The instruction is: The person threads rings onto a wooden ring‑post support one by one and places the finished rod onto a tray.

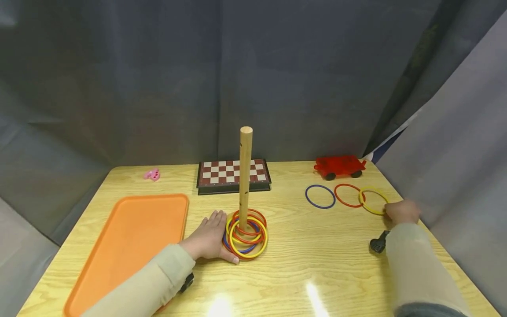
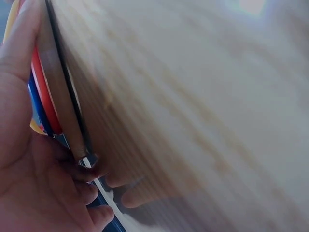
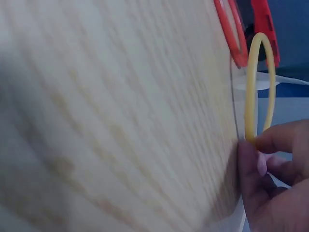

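A wooden peg (image 1: pixel 244 176) stands upright with several red, yellow and blue rings (image 1: pixel 248 254) looped around its foot. At the left side of this pile lies my left hand (image 1: pixel 211 235), its fingers straight and its thumb reaching along the near side. From the left wrist view, red and blue rings (image 2: pixel 46 96) show beside the palm and thumb. Far to the right, my right hand (image 1: pixel 403 212) pinches the near right edge of a yellow ring (image 1: pixel 374 190) between thumb and finger. In the right wrist view that yellow ring (image 3: pixel 251 92) appears tilted, overlapping a red ring (image 3: pixel 234 34).
A flat red ring (image 1: pixel 343 186) and a blue ring (image 1: pixel 320 207) lie left of the yellow one. Behind them is a red toy cart (image 1: pixel 339 166). A chessboard box (image 1: pixel 233 187) sits behind the peg, an orange tray (image 1: pixel 130 233) at left, a pink piece (image 1: pixel 152 175) beyond.
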Motion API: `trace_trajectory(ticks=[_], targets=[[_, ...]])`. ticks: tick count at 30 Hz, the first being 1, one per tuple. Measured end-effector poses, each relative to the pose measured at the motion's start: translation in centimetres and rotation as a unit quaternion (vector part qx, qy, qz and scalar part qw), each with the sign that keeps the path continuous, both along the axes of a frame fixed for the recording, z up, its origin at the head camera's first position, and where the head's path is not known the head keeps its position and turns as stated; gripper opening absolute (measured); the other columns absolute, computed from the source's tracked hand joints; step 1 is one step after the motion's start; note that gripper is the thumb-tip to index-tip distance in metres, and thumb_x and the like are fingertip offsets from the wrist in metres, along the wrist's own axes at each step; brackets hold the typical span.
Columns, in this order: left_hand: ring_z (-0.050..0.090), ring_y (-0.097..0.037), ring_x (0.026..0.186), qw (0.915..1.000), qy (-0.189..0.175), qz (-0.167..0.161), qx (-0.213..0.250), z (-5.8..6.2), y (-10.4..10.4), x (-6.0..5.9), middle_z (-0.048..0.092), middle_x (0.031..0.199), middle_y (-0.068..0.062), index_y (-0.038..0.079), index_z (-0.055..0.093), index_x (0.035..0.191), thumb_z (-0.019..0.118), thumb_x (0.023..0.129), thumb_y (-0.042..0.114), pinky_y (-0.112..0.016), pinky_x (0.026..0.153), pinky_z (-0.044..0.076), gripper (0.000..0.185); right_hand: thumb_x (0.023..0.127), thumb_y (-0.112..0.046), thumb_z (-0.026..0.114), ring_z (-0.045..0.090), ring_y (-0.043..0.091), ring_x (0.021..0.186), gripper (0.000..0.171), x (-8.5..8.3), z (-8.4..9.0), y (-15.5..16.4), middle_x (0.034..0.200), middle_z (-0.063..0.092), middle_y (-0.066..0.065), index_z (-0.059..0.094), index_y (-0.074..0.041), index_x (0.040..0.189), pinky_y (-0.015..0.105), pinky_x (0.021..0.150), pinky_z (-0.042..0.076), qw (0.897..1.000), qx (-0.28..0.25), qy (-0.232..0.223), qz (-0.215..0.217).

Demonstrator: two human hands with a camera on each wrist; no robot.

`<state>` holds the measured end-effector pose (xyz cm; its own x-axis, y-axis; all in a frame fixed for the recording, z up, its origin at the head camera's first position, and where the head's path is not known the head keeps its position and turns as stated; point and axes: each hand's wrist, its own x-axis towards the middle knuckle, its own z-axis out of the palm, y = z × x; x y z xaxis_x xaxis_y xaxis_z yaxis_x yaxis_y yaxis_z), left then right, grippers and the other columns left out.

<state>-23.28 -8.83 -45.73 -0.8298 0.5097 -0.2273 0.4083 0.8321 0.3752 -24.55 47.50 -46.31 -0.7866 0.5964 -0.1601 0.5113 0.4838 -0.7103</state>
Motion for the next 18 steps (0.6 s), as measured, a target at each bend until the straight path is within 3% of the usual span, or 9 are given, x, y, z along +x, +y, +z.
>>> trace_trajectory(ticks=[3,4,7,11,14,18], targets=[[0.01,-0.043,0.155,1.0,-0.001,0.0,0.001,0.2,0.0,0.1,0.016,0.166,-0.03,-0.011,0.018,0.16,0.087,0.07,0.067,-0.057,0.123,0.015,0.137,0.099,-0.007,0.055,0.064,0.016,0.058,0.02,0.4,0.1,0.1,0.066,0.063,0.002,0.064,0.01,0.104,0.032,0.055,0.058,0.991,-0.129,0.044,-0.011],[0.009,-0.042,0.156,1.0,-0.001,0.001,-0.001,0.2,0.0,0.1,0.015,0.167,-0.03,-0.011,0.018,0.16,0.087,0.07,0.067,-0.057,0.123,0.015,0.137,0.1,-0.006,0.054,0.064,0.013,0.058,0.017,0.5,0.1,0.1,0.069,0.062,-0.001,0.06,0.006,0.11,0.03,0.056,0.059,0.981,-0.186,0.06,-0.022],[0.009,-0.042,0.156,1.0,0.0,0.001,-0.007,0.1,0.0,0.1,0.015,0.167,-0.029,-0.01,0.018,0.16,0.087,0.07,0.067,-0.057,0.124,0.015,0.138,0.104,-0.007,0.056,0.065,0.009,0.061,0.022,0.6,0.7,0.1,0.076,0.061,-0.005,0.051,-0.001,0.124,0.025,0.06,0.059,0.957,-0.274,0.098,-0.015],[0.008,-0.041,0.156,1.0,0.003,-0.001,-0.007,0.0,0.0,0.0,0.014,0.167,-0.029,-0.01,0.017,0.161,0.086,0.07,0.068,-0.056,0.124,0.014,0.138,0.104,-0.009,0.06,0.069,0.008,0.069,0.037,0.2,2.8,-0.8,0.082,0.067,-0.005,0.048,-0.007,0.139,0.022,0.066,0.059,0.933,-0.314,0.166,0.053],[0.008,-0.041,0.156,1.0,0.0,0.0,-0.002,0.1,0.1,0.0,0.014,0.167,-0.029,-0.01,0.017,0.16,0.086,0.07,0.068,-0.056,0.124,0.014,0.138,0.103,-0.007,0.062,0.069,0.009,0.078,0.035,-0.4,5.6,-2.7,0.092,0.066,-0.002,0.051,-0.013,0.136,0.022,0.071,0.06,0.903,-0.354,0.224,0.093],[0.008,-0.041,0.156,1.0,-0.007,0.003,-0.001,0.1,0.1,-0.1,0.013,0.167,-0.029,-0.01,0.017,0.161,0.086,0.07,0.068,-0.056,0.124,0.014,0.139,0.102,-0.005,0.064,0.068,0.01,0.086,0.028,-0.8,9.9,-6.5,0.1,0.064,0.0,0.057,-0.015,0.127,0.022,0.075,0.059,0.877,-0.375,0.27,0.134]])
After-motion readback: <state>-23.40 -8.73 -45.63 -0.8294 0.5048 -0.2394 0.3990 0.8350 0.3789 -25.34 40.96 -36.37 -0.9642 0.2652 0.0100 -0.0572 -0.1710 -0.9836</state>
